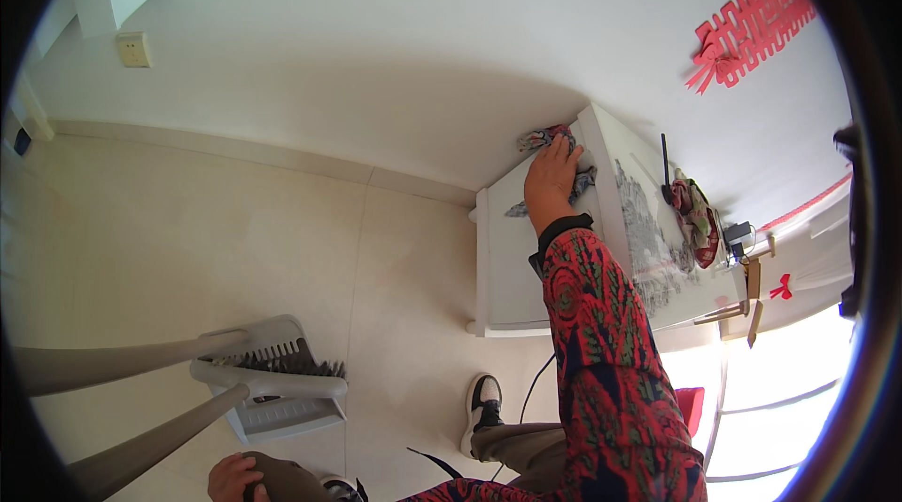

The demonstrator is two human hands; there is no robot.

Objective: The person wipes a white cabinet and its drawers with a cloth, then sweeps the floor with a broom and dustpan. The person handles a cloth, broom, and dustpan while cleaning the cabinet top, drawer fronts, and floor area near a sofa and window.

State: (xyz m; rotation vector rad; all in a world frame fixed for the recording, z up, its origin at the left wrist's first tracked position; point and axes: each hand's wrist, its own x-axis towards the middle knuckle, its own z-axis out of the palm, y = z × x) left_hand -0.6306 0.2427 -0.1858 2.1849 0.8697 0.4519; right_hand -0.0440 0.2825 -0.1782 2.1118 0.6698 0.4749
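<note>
My right hand [553, 178] presses a patterned cloth [537, 139] flat against the side panel of a white cabinet [511, 269], just below its top edge. Parts of the cloth stick out beyond the fingertips; the palm hides the rest. A grey ink-style landscape print covers the cabinet top [652, 241], and a dark patch of similar print shows on the side near my wrist. My left hand [236, 477] rests on my bent knee at the bottom of the view, holding nothing, with its fingers a little apart.
A grey long-handled dustpan [289, 424] with a broom [289, 361] stands left on the tiled floor. On the cabinet top lie a bundled cloth [696, 220] and a black antenna-like rod [664, 167]. A dark cable [535, 386] runs near my shoe [483, 407]. A socket [134, 49] is on the wall.
</note>
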